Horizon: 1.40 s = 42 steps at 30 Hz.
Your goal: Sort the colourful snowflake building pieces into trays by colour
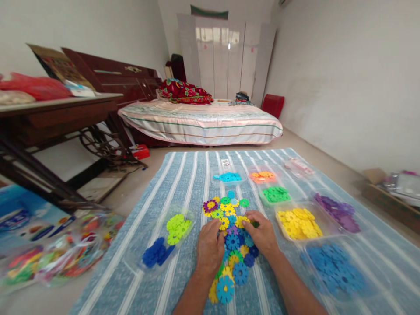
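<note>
Notched plastic snowflake discs [232, 241] in many colours lie in a long cluster on the striped cloth. My left hand [210, 247] is at the cluster's left side, its fingers bent and closed at the edge of a yellow snowflake disc [224, 224]; part of the grip is hidden. From the right, my right hand [264, 232] pinches another yellow disc [242, 221] between thumb and fingers. A purple-and-yellow disc [210, 206] lies toward the far left of the cluster. Large blue discs [225, 289] form its near end.
Clear trays hold yellow discs [298, 223], purple discs [337, 213], blue discs [334, 269], green discs [275, 194], orange discs [262, 176] and light-blue discs [229, 176]. On the left, another tray has lime discs [178, 228] and dark-blue discs [157, 253]. A bed [203, 124] stands beyond.
</note>
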Tool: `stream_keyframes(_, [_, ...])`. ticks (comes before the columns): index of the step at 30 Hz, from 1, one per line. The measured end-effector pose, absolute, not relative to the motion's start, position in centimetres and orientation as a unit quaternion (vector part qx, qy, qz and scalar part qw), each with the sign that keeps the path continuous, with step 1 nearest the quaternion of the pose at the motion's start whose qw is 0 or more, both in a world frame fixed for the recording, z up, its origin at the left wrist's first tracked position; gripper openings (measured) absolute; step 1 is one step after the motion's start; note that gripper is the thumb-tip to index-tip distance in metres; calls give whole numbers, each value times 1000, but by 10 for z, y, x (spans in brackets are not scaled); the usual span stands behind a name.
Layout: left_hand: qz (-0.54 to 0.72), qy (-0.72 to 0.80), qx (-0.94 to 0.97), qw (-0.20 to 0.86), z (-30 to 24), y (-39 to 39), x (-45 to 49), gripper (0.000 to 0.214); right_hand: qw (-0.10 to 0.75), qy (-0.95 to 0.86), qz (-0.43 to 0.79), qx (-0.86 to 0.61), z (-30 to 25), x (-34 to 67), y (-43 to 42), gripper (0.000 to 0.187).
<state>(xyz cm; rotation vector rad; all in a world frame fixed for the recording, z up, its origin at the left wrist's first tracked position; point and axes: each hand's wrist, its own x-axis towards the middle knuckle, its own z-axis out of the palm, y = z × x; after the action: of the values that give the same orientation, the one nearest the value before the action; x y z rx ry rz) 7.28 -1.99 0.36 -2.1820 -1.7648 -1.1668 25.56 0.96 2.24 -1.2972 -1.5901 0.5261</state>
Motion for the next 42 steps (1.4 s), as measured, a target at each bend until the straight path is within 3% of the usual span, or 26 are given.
stream_keyframes(3, [-385, -577, -720, 33, 6, -22, 72, 28, 500, -651, 182, -541, 34, 264, 8, 19])
stream_keyframes(6, [-390, -578, -716, 17, 8, -23, 73, 29, 510, -642, 63, -568, 53, 287, 9, 22])
stream_keyframes(12, [-401, -589, -701, -9, 11, -24, 78, 28, 399, -628, -146, -652, 82, 329, -1, 32])
stream_keyframes(17, [-414, -593, -690, -41, 13, -23, 78, 28, 406, -726, -54, -553, 74, 297, -35, 22])
stream_keyframes(20, [-419, -591, -687, -54, 14, -23, 77, 28, 337, -786, 37, -517, 60, 271, -57, 16])
stream_keyframes(24, [-415, -599, -682, -66, 16, -24, 76, 28, 231, -798, 79, -551, 45, 261, -75, 39])
stream_keyframes(28, [-412, -604, -678, -71, 17, -25, 78, 27, 189, -795, 90, -569, 38, 263, -81, 43])
stream_keyframes(33, [-411, -603, -680, -71, 19, -25, 80, 26, 216, -801, 83, -551, 32, 256, -64, 37])
stream_keyframes(42, [-411, -588, -693, -69, 18, -25, 79, 26, 344, -750, 50, -563, 24, 260, -18, 24])
